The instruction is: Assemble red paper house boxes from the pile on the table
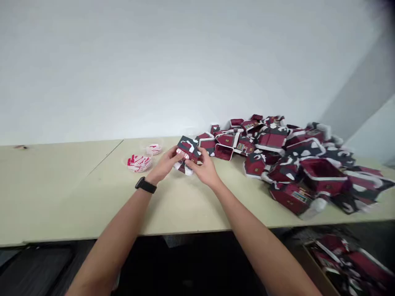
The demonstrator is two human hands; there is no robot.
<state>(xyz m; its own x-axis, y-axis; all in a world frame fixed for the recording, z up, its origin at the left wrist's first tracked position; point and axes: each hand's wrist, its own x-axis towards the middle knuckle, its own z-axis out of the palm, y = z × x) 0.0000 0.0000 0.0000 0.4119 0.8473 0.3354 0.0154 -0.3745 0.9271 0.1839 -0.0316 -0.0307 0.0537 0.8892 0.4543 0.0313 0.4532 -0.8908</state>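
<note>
Both my hands hold one small house-shaped paper box (188, 149), dark red with a black and white roof, just above the pale table (77, 197). My left hand (166, 163), with a black watch on its wrist, grips the box's left side with curled fingers. My right hand (206, 168) grips its right side from below. Something red and white shows between the fingers at the box's underside. Two clear little packets of red and white items (139, 163) lie on the table just left of my left hand.
A big heap of the same red house boxes (286, 160) covers the table's right half up to its front edge. More of them lie in a carton (348, 263) on the floor at the lower right. A plain white wall stands behind the table.
</note>
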